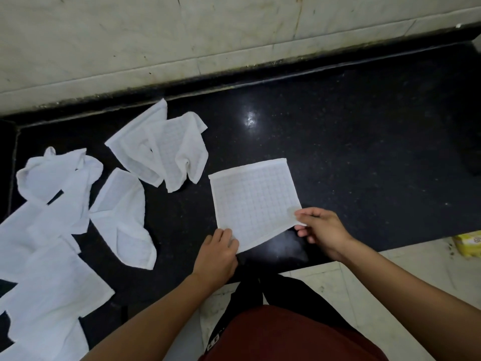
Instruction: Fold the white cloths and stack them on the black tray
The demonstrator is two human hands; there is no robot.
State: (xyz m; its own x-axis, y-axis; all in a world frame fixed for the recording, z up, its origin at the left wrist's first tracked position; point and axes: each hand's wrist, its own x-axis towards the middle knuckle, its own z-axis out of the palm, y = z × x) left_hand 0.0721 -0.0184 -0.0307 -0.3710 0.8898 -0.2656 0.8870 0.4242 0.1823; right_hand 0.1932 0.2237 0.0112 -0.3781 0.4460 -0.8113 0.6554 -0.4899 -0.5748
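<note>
- The flat white cloth (253, 201) is lying on the counter (364, 152), extending toward 12 o'clock from both hands.
- The left hand (220, 252) is pinching its 7 o'clock corner.
- The right hand (321, 230) is pinching its 4 o'clock corner.

On the counter (364, 152), which meets the wall (182, 35) at twelve o'clock, the spread cloth (255, 201) lies flat near the front edge. The left hand (217, 254) holds its corner at seven o'clock and the right hand (321, 231) pinches its corner at four o'clock. From that cloth, a crumpled cloth (166, 149) lies close by at ten o'clock, a second rumpled cloth (122, 217) at nine o'clock, and a heap of overlapping cloths (52, 204) beyond it from nine to eight o'clock. A packet (468, 246) sits on the floor (390, 282) at three o'clock, well apart.
</note>
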